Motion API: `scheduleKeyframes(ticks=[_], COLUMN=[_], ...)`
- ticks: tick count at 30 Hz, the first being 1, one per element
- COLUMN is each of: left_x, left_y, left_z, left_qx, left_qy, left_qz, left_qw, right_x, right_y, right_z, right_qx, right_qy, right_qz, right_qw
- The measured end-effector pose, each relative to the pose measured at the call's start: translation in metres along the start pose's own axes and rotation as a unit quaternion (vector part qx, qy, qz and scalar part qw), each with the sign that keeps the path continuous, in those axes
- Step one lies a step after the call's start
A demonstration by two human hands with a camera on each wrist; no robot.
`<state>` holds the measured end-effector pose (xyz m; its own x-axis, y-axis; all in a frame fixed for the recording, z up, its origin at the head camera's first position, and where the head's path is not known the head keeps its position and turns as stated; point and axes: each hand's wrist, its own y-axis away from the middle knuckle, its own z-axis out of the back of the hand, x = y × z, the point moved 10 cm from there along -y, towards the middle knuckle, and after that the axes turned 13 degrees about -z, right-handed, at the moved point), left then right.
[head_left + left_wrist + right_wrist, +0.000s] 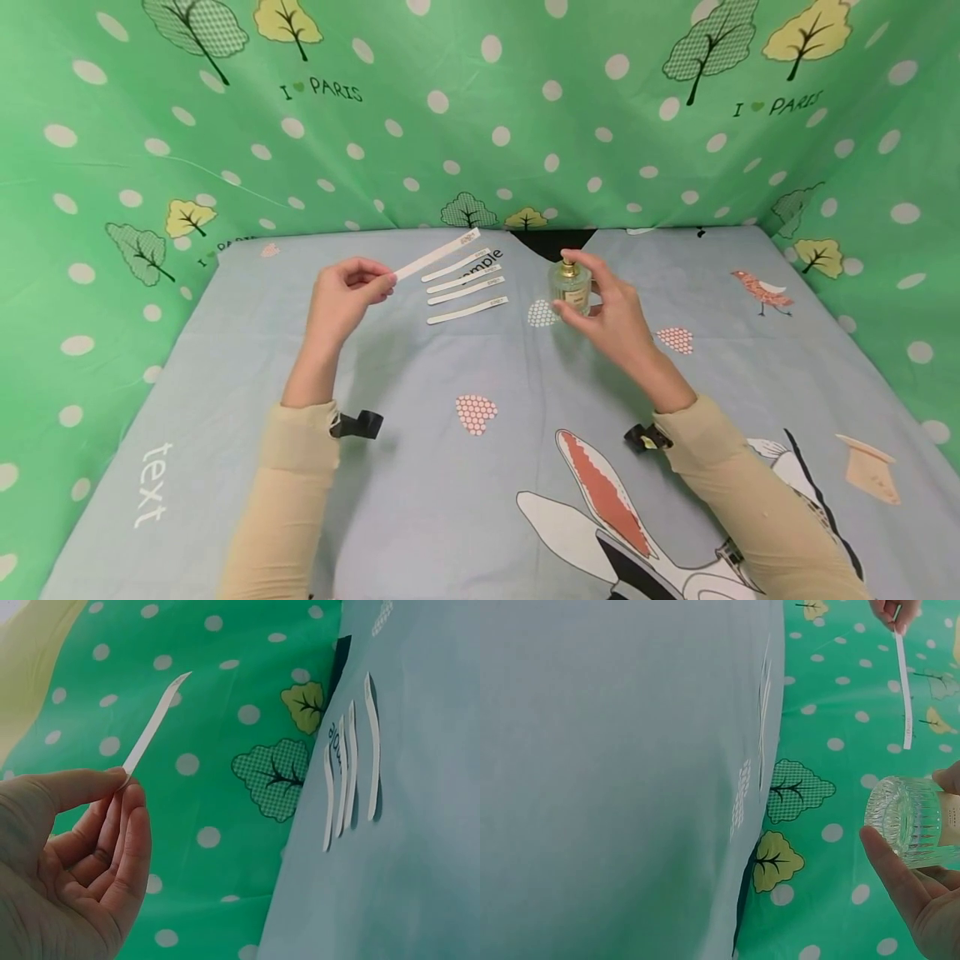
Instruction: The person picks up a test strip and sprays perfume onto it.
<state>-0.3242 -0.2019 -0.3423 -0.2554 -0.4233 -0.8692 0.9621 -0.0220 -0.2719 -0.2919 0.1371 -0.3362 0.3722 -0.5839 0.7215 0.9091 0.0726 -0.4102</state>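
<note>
My left hand pinches one end of a white paper test strip between thumb and forefinger, and the strip's printed end points up and to the right. In the left wrist view the strip bends slightly at its tip. My right hand grips a clear glass perfume bottle with a gold neck and pale label, one finger on its top. The ribbed glass base of the bottle shows in the right wrist view. Between the hands, several more test strips lie roughly parallel on the cloth.
A grey-blue printed cloth covers the table. Behind it hangs a green dotted curtain, which also runs along both sides. A black camera is strapped to the left wrist, another camera to the right.
</note>
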Motion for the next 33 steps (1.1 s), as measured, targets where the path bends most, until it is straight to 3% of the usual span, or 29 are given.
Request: scheduleKeyframes(ticks=[12,33], left_x=[0.003,0.029], left_y=[-0.004,-0.006], left_z=[0.017,0.05], left_qx=[-0.017,-0.043], left_qy=[-0.002,-0.012], left_qz=[0.006,0.044], left_qw=[0.9998,0.998], right_x=[-0.003,-0.007], right_y=[0.0,0.0], right_z=[0.004,0.006], right_qx=[0.001,-0.006], right_qy=[-0.006,0.004], right_qz=[-0.009,-0.003], right_qw=[0.9999,1.0])
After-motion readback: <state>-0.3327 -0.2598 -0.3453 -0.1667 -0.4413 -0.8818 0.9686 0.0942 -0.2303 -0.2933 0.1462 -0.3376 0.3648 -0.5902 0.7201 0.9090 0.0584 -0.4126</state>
